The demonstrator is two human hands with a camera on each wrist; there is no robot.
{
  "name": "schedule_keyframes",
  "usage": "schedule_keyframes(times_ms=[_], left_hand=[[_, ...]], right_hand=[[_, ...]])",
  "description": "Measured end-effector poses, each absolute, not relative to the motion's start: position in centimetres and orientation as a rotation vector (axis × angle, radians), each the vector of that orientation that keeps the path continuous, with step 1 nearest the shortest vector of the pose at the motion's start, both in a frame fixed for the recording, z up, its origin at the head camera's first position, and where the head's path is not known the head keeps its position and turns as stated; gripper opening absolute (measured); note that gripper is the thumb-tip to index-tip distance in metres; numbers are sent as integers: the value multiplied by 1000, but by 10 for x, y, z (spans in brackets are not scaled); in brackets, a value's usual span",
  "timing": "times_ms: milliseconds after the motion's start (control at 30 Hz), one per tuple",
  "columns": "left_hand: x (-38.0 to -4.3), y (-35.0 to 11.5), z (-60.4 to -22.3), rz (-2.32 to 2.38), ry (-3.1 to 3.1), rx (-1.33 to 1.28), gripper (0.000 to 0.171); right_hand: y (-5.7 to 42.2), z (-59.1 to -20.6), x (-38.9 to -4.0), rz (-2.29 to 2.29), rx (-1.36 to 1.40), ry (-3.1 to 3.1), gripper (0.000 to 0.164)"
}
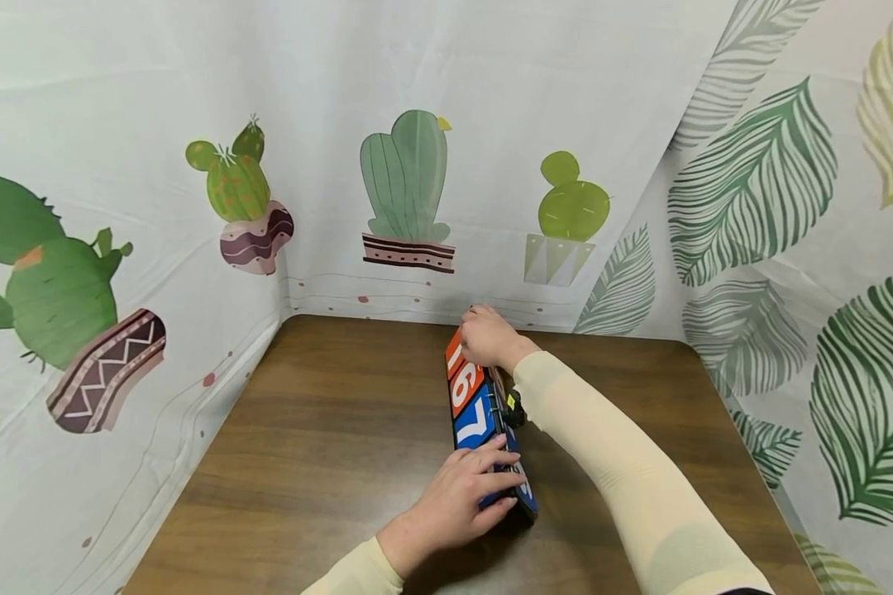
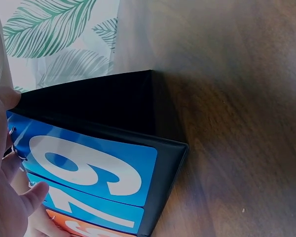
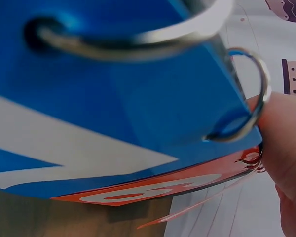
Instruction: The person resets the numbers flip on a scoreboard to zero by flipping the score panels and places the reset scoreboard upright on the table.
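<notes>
A black tent-shaped flip scoreboard (image 1: pixel 470 420) stands lengthwise on the table, its orange and blue number cards hung on metal rings. At its near end my left hand (image 1: pixel 467 489) holds the top ridge, fingers bent across it. In the left wrist view, the open black end and a blue 9 card (image 2: pixel 89 168) show beside that hand. My right hand (image 1: pixel 487 335) is at the far end, fingers curled at an orange number card (image 1: pixel 454 351); its fingertips are hidden. In the right wrist view, a thin orange card (image 3: pixel 187 213) slants away from the others.
The brown wooden table (image 1: pixel 327 413) reaches back to a white curtain (image 1: pixel 320 74) printed with cacti. Another curtain with leaf prints (image 1: pixel 759 182) hangs on the right. A small black camera (image 1: pixel 516 409) is under my right wrist, beside the scoreboard.
</notes>
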State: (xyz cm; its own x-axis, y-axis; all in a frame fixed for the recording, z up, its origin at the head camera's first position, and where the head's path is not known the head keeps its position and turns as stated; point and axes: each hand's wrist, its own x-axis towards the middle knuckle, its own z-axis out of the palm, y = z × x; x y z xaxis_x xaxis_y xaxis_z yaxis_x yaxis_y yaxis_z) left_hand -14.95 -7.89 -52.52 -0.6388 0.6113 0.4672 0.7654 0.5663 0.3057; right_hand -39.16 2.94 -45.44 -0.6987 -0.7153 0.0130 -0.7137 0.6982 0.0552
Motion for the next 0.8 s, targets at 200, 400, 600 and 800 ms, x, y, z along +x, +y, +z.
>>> schedule_keyframes(times_ms=[200,400,600,800], left_hand=[[-149,-78,-525,-684,-2470,-1122,28],[-149,-78,-525,-713,-2474,-1124,28],[-149,-78,-525,-717,-2496,-1116,28],[-148,-78,-525,-709,-2512,-1110,29]], right_hand=[[34,-454,-392,56,1238,-2839,25],[42,-453,-390,175,1247,-2847,29],[54,-451,-393,530,1211,-2894,32],[72,-449,-406,1190,953,-2890,38]])
